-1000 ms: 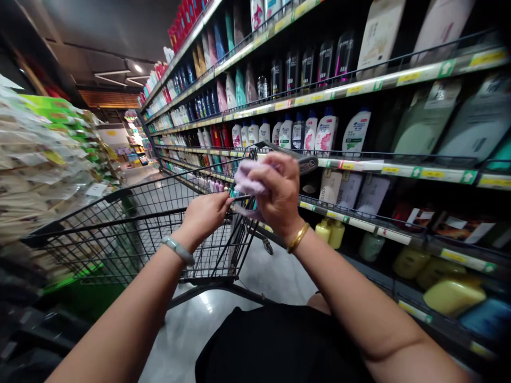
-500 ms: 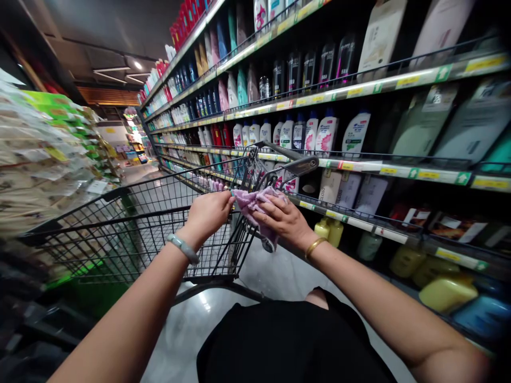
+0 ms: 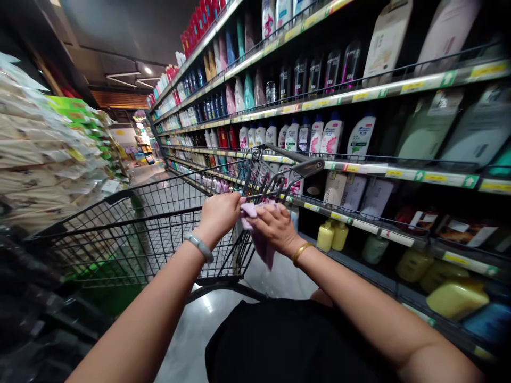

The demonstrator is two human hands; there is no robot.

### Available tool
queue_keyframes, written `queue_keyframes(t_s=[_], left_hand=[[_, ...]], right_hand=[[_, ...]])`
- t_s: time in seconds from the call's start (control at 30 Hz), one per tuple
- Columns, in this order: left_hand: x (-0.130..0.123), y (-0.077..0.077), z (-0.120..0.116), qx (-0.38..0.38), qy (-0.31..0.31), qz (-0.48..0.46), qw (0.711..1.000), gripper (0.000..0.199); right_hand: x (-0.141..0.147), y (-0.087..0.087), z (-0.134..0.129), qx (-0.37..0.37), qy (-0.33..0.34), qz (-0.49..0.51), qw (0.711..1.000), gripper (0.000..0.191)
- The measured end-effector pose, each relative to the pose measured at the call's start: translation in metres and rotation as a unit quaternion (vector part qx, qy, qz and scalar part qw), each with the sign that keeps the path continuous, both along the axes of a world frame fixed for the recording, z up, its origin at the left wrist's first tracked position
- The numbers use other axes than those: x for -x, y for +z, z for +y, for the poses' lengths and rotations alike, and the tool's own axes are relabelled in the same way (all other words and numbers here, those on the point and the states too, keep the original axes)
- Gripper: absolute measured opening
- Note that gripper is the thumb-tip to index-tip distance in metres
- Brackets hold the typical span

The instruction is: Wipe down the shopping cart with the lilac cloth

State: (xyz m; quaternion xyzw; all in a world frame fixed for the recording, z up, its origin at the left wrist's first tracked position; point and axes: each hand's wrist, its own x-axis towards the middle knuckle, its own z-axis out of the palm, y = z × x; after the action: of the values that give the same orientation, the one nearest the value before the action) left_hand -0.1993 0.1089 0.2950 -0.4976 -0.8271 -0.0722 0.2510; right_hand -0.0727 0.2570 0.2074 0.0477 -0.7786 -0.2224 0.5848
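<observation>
- My right hand (image 3: 278,227) had its fingers bent over a lilac cloth (image 3: 263,249), pressing it bunched in the grip; its folds under my palm were hidden.
- The cloth was at the rear end of the cart (image 3: 138,220), its loose tail hanging below my fingers, its upper end just beside my left hand (image 3: 221,214).
- My left hand's back faced me, the fingers curled in close; their undersides were out of sight, so I couldn't tell whether they had hold of the cart's edge, a bit of cloth, or both.
- The cart's grey handle (image 3: 307,167) stuck out past my right hand, toward the shelves, while my hands and the cloth covered part of the wire below it.
- The bottles (image 3: 359,134) on the shelves were sharp in the middle but blurred and dark at the right, and the top row was cut off.
- At the left, the wrapped packs (image 3: 48,159) were too smeared to make out.
- My black clothing (image 3: 287,346) hid some of the floor (image 3: 171,351), and the bottom edge cut off my forearms.
</observation>
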Motion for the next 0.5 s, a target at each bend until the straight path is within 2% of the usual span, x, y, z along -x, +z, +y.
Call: queue_keyframes(t_s=[0.03,0.13,0.2,0.27,0.4,0.43,0.5], left_hand=[[-0.002,-0.001,0.000,-0.003,0.000,-0.001,1.000,0.048],[-0.004,-0.004,0.000,-0.014,-0.001,-0.008,1.000,0.052],[-0.002,-0.004,-0.001,-0.015,-0.009,-0.015,1.000,0.054],[0.005,-0.001,-0.005,-0.004,-0.027,-0.024,0.999,0.051],[0.024,0.009,-0.023,0.025,-0.075,-0.049,0.996,0.047],[0.028,0.011,-0.028,0.031,-0.069,-0.051,0.996,0.049],[0.033,0.014,-0.036,0.053,-0.015,-0.057,0.997,0.060]], right_hand=[[-0.002,0.004,0.000,0.020,-0.005,0.006,1.000,0.027],[-0.006,0.031,0.001,0.147,-0.051,0.048,0.987,0.034],[-0.003,0.040,-0.001,0.194,-0.062,0.059,0.977,0.037],[0.002,0.031,-0.007,0.171,-0.051,0.029,0.983,0.035],[0.009,0.002,-0.014,0.071,-0.020,-0.041,0.996,0.024],[0.009,0.001,-0.013,0.074,-0.018,-0.040,0.996,0.023],[0.010,0.007,-0.009,0.118,-0.027,-0.011,0.993,0.024]])
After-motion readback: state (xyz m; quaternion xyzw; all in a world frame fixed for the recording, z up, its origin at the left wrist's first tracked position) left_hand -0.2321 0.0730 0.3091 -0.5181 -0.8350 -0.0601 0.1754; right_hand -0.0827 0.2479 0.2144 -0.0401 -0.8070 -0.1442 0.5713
